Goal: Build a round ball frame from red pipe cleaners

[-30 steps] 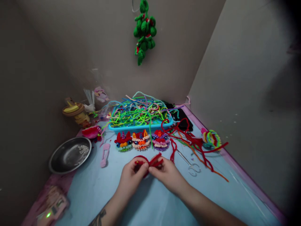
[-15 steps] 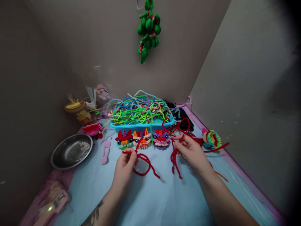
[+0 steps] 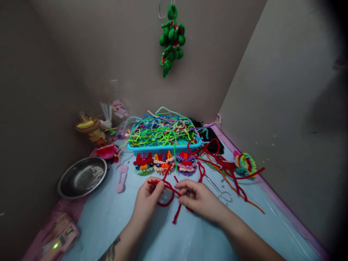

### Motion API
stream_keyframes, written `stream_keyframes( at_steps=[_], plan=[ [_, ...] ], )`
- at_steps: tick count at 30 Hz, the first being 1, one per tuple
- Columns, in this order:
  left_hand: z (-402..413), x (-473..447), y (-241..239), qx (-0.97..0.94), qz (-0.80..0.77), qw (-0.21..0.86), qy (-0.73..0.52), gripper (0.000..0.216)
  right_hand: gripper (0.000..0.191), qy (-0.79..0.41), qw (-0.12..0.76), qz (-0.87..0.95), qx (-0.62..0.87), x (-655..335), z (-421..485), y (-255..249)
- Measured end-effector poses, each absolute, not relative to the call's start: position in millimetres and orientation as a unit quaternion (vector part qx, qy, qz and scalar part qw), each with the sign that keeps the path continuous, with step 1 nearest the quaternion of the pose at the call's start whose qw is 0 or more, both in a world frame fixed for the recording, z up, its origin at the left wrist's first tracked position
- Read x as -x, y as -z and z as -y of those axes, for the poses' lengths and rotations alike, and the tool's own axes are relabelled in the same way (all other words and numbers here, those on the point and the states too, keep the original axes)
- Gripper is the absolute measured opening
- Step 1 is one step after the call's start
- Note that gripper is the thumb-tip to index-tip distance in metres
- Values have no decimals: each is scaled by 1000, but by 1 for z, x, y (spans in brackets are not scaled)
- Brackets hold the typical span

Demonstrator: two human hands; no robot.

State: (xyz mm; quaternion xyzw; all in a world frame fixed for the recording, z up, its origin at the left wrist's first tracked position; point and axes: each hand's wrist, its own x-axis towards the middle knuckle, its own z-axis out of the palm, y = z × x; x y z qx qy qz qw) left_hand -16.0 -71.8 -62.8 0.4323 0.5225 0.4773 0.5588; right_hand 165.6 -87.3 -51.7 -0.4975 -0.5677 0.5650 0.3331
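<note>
Between thumb and fingers, my left hand (image 3: 149,194) pinches a red pipe cleaner (image 3: 167,173) that is bent into a loop with loose ends sticking up and down. Close by on the right, my right hand (image 3: 199,198) is closed at its fingertips on red pipe cleaner strands; one strand spans the gap between both hands. Its curled fingers hide part of what it holds. Just beyond the hands stand three small pipe cleaner animal heads: a red and green one (image 3: 144,164), an orange and white one (image 3: 163,163) and a purple and red one (image 3: 186,164).
A blue tray (image 3: 163,148) heaped with colourful pipe cleaners stands at the back. Scissors (image 3: 217,188) and loose red strands (image 3: 223,163) lie on the right. Leftward are a metal bowl (image 3: 78,177) with beads, a pink clip (image 3: 122,179) and a lidded cup (image 3: 92,130).
My right hand has come left and towards me, close beside my left hand, bringing red strands along. The scissors on the table now show. My left hand has shifted slightly right.
</note>
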Motion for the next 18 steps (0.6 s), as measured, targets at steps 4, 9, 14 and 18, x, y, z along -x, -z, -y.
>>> stream_keyframes(
  at_steps=[4,9,14,18],
  plan=[
    [72,17,62,-415,-520,571,-480,29,15,-570,328,548,517,-155,90,59],
    [70,15,58,-361,-528,612,-466,39,16,-564,388,499,531,-156,85,60],
    [69,15,60,-334,-532,629,-458,41,20,-568,415,483,521,-160,82,59],
    [69,15,61,-353,-539,626,-440,31,18,-579,401,484,519,-156,85,59]
  ],
)
